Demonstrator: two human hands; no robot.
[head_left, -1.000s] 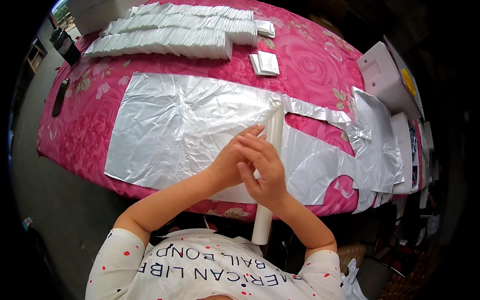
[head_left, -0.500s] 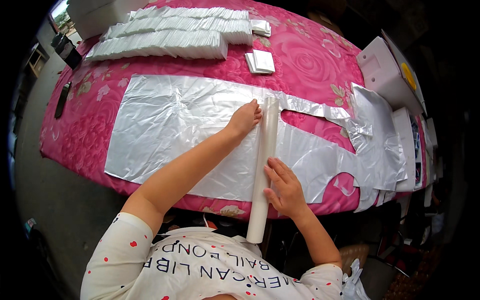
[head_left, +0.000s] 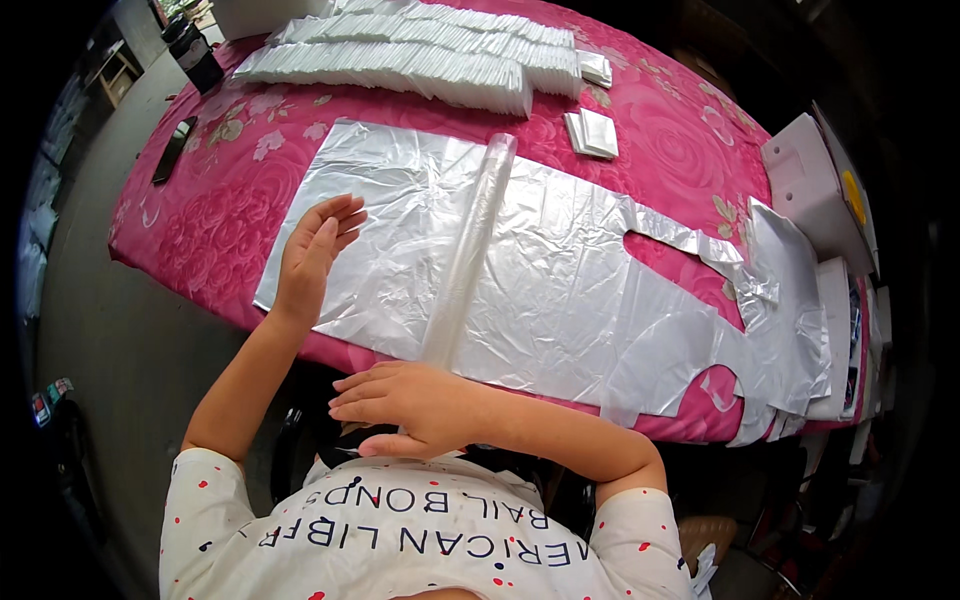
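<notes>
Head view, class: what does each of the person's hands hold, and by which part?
Nothing is gripped. Right hand lies flat over the rolled clear plastic tube's near end; left hand is open at the silvery plastic sheet's left edge.

White short-sleeved shirt with red dots and dark lettering.

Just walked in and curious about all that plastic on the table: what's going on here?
A person is working on a thin, clear plastic sheet cut like an apron, spread on a pink floral tablecloth. Its middle is gathered into a long folded ridge. The left hand lies open at the sheet's left edge; the right hand rests at the ridge's near end. Stacks of folded white pieces sit at the far side.
</notes>
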